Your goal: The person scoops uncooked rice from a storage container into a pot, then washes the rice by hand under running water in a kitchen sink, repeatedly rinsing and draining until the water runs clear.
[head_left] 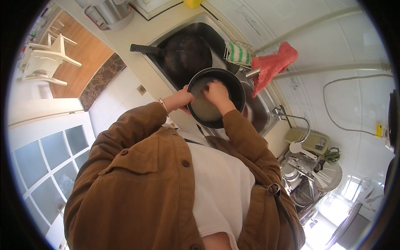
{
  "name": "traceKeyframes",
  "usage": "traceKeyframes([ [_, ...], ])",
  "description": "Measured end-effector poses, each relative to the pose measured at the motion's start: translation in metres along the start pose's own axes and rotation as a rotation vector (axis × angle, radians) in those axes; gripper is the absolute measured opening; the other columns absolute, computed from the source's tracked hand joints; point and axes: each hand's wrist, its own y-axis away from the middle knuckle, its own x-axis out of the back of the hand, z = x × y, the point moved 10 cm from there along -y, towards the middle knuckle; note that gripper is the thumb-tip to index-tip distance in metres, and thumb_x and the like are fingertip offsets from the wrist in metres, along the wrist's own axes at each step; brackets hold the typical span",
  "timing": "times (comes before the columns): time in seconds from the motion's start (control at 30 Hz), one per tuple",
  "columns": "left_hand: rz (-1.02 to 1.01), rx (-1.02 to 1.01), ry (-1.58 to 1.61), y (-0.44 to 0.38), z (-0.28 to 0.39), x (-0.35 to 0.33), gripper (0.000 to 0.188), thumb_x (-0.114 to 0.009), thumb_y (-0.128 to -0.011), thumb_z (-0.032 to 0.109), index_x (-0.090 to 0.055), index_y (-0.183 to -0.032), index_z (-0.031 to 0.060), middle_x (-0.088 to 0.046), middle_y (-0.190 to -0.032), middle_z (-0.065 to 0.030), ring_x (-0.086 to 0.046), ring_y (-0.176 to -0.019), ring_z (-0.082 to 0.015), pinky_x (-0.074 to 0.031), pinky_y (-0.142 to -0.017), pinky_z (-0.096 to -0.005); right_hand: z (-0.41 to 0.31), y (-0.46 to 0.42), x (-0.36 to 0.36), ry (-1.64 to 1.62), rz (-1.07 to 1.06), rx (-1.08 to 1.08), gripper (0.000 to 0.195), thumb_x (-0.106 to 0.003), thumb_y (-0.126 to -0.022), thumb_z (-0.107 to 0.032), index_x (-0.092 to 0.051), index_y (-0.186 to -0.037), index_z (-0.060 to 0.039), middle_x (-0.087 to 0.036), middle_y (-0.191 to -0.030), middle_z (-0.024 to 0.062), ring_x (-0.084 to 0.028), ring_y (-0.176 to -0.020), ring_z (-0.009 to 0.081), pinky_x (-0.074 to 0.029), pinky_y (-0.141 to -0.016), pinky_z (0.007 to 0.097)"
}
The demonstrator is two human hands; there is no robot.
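Note:
A dark round pot (239,90) is held over the near edge of the double sink, with cloudy whitish water (204,109) inside. My left hand (182,99) grips its rim on the left side, thumb toward the inside and fingers outside. Inside the pot, my right hand (218,93) has its fingers curled and pointing down at the water. Whether those fingers hold anything is hidden. Beyond the pot, a blackened frying pan (187,53) lies in the left basin, its handle resting across the sink's edge.
A coral-red cloth (275,68) drapes over the faucet, beside a wire holder with a green-striped sponge (239,53). The stainless sink (264,115) continues right. Farther right stands a loaded dish rack (301,190). A metal electric pot (111,14) occupies the left counter.

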Motion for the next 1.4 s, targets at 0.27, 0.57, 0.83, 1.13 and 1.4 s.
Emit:
traceKeyframes([
  [0.27, -0.003, 0.03, -0.01, -0.008, -0.007, 0.004, 0.068, -0.05, -0.069, 0.002, -0.028, -0.132, 0.0138, -0.057, -0.094, -0.0166, -0.064, -0.058, -0.0297, -0.057, -0.048, -0.0402, -0.019, -0.003, -0.07, 0.168, 0.036, 0.257, 0.058, -0.071, -0.072, -0.037, -0.055, -0.126, -0.025, -0.031, -0.142, 0.0188, -0.03, -0.13, 0.0443, -0.033, -0.101, 0.0593],
  [0.57, -0.022, 0.012, -0.008, -0.009, -0.01, 0.003, 0.066, -0.05, -0.071, 0.001, -0.028, -0.132, 0.0124, -0.056, -0.096, -0.0161, -0.065, -0.063, -0.0302, -0.057, -0.049, -0.0405, 0.014, -0.021, -0.076, 0.168, 0.067, -0.053, 0.039, -0.063, -0.08, -0.03, -0.06, -0.117, -0.0193, -0.046, -0.121, 0.0173, -0.047, -0.108, 0.0381, -0.044, -0.089, 0.0503],
  [0.83, -0.026, 0.008, 0.036, -0.008, -0.008, 0.001, 0.065, -0.053, -0.07, 0.002, -0.027, -0.129, 0.0064, -0.055, -0.096, -0.0185, -0.065, -0.062, -0.0327, -0.058, -0.05, -0.0419, 0.062, -0.023, -0.042, -0.517, 0.059, -0.327, 0.035, -0.056, -0.087, -0.033, -0.067, -0.091, -0.0002, -0.062, -0.07, 0.0145, -0.059, -0.05, 0.027, -0.047, -0.048, 0.0414],
  [1.13, -0.018, 0.012, 0.024, -0.002, -0.004, 0.0, 0.065, -0.051, -0.069, 0.001, -0.027, -0.129, 0.0082, -0.055, -0.095, -0.0185, -0.066, -0.062, -0.0331, -0.058, -0.05, -0.0418, 0.035, 0.002, -0.011, -0.094, 0.315, -0.075, 0.029, -0.06, -0.085, -0.026, -0.067, -0.096, -0.0009, -0.065, -0.092, 0.022, -0.064, -0.089, 0.0377, -0.05, -0.082, 0.0457],
  [1.4, -0.046, 0.028, 0.026, -0.005, -0.006, 0.0, 0.067, -0.05, -0.069, 0.001, -0.026, -0.131, 0.0089, -0.056, -0.096, -0.0185, -0.066, -0.062, -0.0325, -0.058, -0.05, -0.0407, 0.008, 0.009, -0.036, 0.126, -0.07, 0.061, 0.073, -0.078, -0.066, -0.031, -0.048, -0.127, -0.0051, -0.04, -0.134, 0.0201, -0.043, -0.124, 0.0378, -0.045, -0.096, 0.0464],
])
